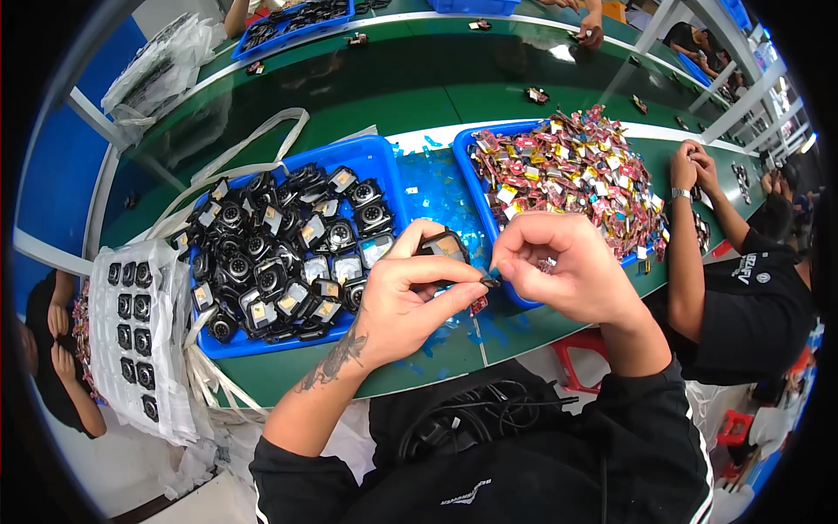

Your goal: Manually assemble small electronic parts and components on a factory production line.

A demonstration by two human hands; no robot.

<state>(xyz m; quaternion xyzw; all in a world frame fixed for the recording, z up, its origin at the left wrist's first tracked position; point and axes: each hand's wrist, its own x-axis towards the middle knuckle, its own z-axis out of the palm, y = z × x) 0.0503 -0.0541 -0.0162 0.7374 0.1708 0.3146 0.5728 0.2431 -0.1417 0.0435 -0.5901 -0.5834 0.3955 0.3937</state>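
Observation:
My left hand [406, 301] grips a black smartwatch case [447, 246] between thumb and fingers, over the gap between two blue bins. My right hand [567, 262] is closed in a pinch at the case's right end; a bit of blue shows at its fingertips, too small to name surely. Close below hangs a small reddish piece [478, 305]. To the left, a blue bin [399, 179] is heaped with black watch cases [262, 253], some showing round sensor backs. On the right, another blue bin [464, 166] overflows with small red, yellow and silver electronic parts [576, 175].
Blue film scraps [428, 188] litter the green bench between the bins. Beyond runs a green conveyor [375, 96] carrying scattered small parts. A white tray [105, 349] of watch cases sits far left. Co-workers' hands [685, 166] are at the right, near a red stool [580, 358].

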